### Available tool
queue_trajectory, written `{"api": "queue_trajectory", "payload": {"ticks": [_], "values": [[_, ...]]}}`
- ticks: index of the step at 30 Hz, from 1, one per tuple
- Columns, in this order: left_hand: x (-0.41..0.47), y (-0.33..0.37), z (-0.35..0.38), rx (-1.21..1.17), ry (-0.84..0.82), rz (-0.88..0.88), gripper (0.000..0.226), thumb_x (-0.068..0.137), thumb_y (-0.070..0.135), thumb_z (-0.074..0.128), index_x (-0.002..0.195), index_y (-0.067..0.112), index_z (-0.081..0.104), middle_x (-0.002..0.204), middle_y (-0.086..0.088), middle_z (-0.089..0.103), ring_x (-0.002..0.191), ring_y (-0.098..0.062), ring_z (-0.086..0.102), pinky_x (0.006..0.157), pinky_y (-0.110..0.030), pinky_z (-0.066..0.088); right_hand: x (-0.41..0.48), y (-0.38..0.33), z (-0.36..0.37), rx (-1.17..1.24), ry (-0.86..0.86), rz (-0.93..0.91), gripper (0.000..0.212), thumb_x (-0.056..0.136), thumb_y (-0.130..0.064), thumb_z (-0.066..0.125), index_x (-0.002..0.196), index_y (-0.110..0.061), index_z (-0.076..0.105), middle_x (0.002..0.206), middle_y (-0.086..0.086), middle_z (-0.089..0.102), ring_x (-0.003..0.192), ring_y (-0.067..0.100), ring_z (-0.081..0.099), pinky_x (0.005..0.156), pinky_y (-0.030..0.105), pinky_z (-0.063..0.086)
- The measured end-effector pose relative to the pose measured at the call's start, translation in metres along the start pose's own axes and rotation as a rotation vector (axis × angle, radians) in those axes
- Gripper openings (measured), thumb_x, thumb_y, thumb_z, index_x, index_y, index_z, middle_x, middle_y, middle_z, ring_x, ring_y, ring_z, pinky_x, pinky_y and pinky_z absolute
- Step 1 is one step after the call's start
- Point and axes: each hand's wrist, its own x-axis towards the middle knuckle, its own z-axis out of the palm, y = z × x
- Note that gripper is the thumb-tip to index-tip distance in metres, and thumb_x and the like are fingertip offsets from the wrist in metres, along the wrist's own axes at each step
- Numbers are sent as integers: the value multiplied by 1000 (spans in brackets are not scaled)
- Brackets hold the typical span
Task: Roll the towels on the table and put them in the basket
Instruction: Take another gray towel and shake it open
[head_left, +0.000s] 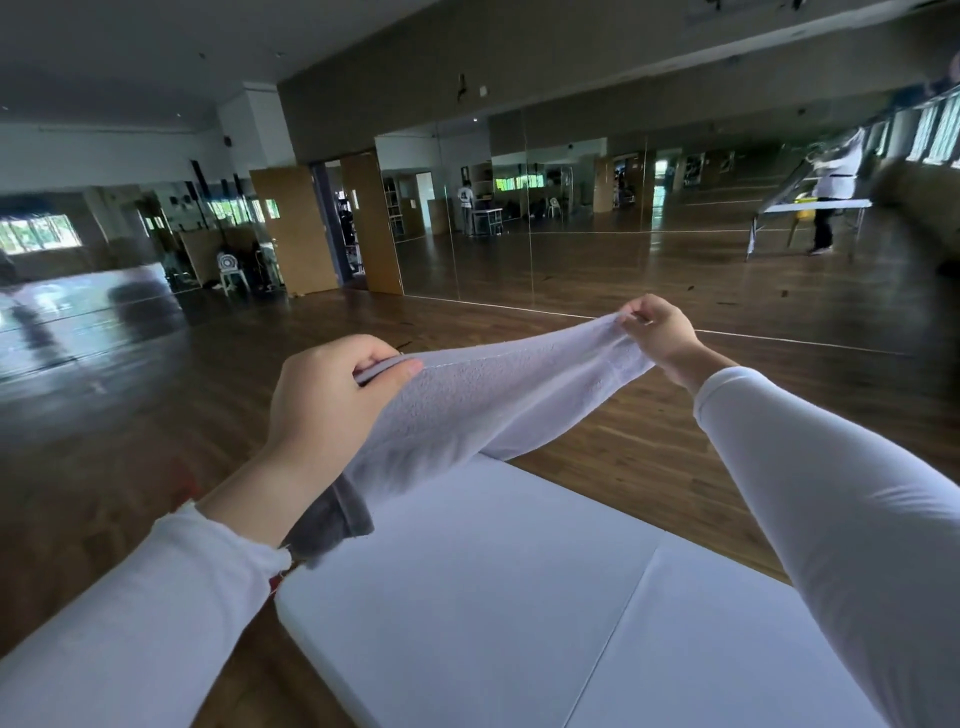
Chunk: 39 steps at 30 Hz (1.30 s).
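A white towel (488, 400) is stretched in the air above the far end of the white folding table (498, 597). My left hand (327, 400) pinches its near left corner between thumb and fingers. My right hand (657, 332) pinches the far right corner, held higher and further out. The towel sags between them and hangs down toward the table. A grey towel (332, 525) shows below my left wrist at the table's left edge, partly hidden by my arm. No basket is in view.
Dark wooden floor (130, 415) surrounds the table. A mirrored wall (623, 218) runs across the back. A person stands at another table (810, 208) at the far right. A small red thing (184, 483) lies on the floor left of my arm.
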Motion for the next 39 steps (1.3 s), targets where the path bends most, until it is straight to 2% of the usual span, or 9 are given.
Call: {"api": "queue_trajectory", "payload": {"ticks": [6,9,13,17,23,27,33,36,39], "values": [[-41,85,-8,38,21,-13,17,86,36,70,97,24,74,81,14,70,76,-2,64,64,-18,51,-30,13,-66,30,-61,-12,8,96,-23,57,95,-19,64,90,-7,61,84,9,53,74,28,40],[-65,129,-6,64,62,-12,16,86,34,70,95,22,75,81,13,70,76,-1,64,64,-7,45,-45,20,-94,41,-87,-38,9,97,-23,55,94,-20,63,90,-7,61,83,8,53,67,24,40],[-97,186,0,61,57,-67,14,86,32,70,94,21,75,80,11,70,73,0,61,64,-2,41,-71,40,-136,41,-100,-25,8,95,-21,56,90,-22,62,86,-8,60,78,6,52,63,20,39],[-123,232,3,111,28,-29,14,86,31,71,95,21,74,79,11,69,70,3,59,63,-4,42,-91,55,-179,44,-107,-28,13,93,-21,56,82,-24,62,87,-5,63,80,12,54,63,23,41],[-157,287,7,105,-22,-63,12,88,34,67,96,27,72,79,17,66,79,3,61,64,-13,46,-125,74,-236,78,-92,4,19,94,-19,55,78,-26,61,84,-7,60,81,13,55,70,27,42],[-194,327,17,83,-28,-22,19,88,38,63,97,22,71,83,19,66,77,6,61,59,-5,44,-150,92,-275,67,-85,18,17,95,-18,55,80,-24,61,80,-9,59,76,9,53,62,22,40],[-240,384,39,46,-35,-76,19,90,40,64,99,24,69,84,16,68,78,-5,65,60,-23,55,-184,126,-333,37,-61,57,10,95,-19,56,87,-22,61,80,-8,58,79,14,52,60,23,40],[-261,413,49,48,-56,-135,16,89,37,66,99,26,70,82,19,67,76,-2,64,59,-19,54,-199,146,-359,-28,-79,84,5,94,-19,57,92,-20,62,87,-2,60,83,18,53,68,24,39],[-281,438,59,34,-96,-216,15,88,38,67,99,30,69,86,21,68,81,0,63,63,-17,53,-210,163,-384,-114,-101,87,7,94,-17,56,94,-20,62,93,3,62,76,19,53,58,23,37]]}}
